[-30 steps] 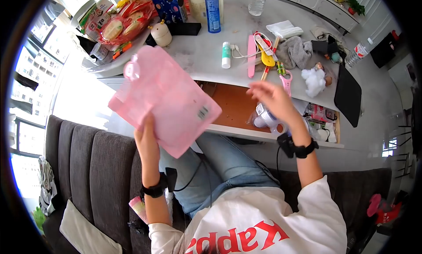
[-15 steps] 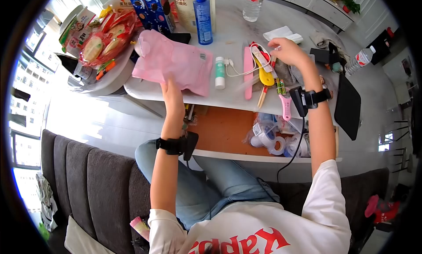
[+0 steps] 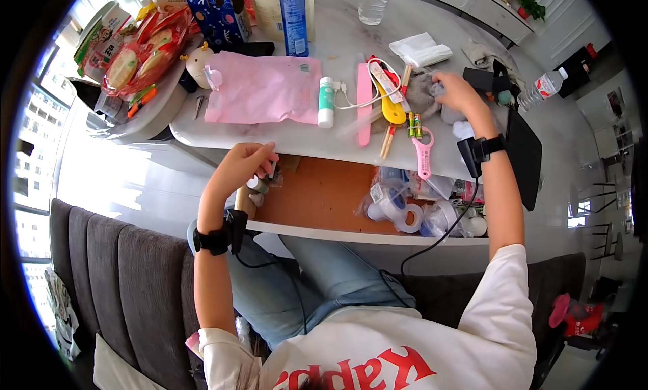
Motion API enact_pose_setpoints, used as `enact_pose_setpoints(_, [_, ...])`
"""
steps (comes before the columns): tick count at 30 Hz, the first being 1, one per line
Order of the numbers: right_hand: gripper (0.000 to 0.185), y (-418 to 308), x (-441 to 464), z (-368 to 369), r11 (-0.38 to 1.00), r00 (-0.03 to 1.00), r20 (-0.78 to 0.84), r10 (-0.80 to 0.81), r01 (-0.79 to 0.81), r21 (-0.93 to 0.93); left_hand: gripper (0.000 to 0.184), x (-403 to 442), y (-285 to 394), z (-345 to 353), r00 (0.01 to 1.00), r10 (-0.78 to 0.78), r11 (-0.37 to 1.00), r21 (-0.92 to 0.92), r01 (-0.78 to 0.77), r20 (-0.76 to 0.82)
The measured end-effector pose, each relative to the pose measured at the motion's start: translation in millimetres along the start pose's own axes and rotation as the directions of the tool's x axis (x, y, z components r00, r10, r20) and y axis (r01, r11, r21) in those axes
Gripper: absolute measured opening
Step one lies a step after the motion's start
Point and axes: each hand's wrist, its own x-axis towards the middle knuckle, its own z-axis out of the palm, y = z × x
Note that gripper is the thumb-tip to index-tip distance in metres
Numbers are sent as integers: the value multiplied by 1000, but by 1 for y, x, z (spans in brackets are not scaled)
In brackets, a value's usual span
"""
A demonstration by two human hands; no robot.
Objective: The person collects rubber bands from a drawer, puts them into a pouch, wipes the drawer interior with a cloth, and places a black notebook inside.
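We find the drawer [image 3: 317, 187] pulled out beneath the table [image 3: 341, 42]. Its right end holds tape rolls [image 3: 388, 204] among clear plastic wrapping; a small bottle [image 3: 257, 184] lies at its left end. On the table, the upper water bottle [image 3: 372, 7] contains clear liquid, and the red bag [image 3: 158, 52] at the far left shows pale, round pieces through its film. We cannot tell what the pink bag [image 3: 263, 86] contains.

The pink bag lies flat on the table, beyond the left hand [image 3: 241, 167] and apart from it. That hand is over the drawer's left end, fingers loosely bent; we cannot tell whether it grips anything. The right hand [image 3: 461, 96] is at the grey cloth [image 3: 422, 96], fingers partly curled against it; we cannot confirm a hold.

Right of the pink bag, a glue stick [image 3: 326, 103] lies just beside it, followed by a pink strip [image 3: 364, 110], a yellow tool [image 3: 393, 111], two batteries [image 3: 414, 125] and pink scissors [image 3: 424, 157]. A blue bottle [image 3: 295, 22] stands behind. We note a dark sofa [image 3: 155, 268] behind the person, windows [image 3: 34, 225] at left, and a potted plant [image 3: 531, 7] on a white cabinet [image 3: 466, 4].
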Motion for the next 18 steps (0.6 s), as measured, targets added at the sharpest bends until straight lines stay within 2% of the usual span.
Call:
enact_pose_setpoints(2, [41,17,9,5,995,997,-73,-9,16,101,35,-12,-5,2,1000,24,1000,-16,-24,-6])
enact_pose_setpoints(3, [30,13,2,-4,990,983,-184,0,25,136,33,-18,-7,5,998,54,998,-27,-55,-20])
enact_pose_setpoints(6, [28,9,-8,-34,986,880,-473,29,54,160,30,-30,-7,10,993,106,992,-68,-110,-57])
enact_pose_setpoints(12, [27,3,-9,-80,980,712,-679,180,-70,187,26,-47,11,35,991,118,987,-100,-124,-61])
enact_pose_setpoints(13, [27,2,-10,-84,974,698,-686,206,-82,209,28,-43,5,40,966,257,957,-134,-257,-15])
enact_pose_setpoints(18, [24,0,-9,-87,959,609,-750,259,-70,274,29,-47,13,60,976,217,973,-82,-214,22])
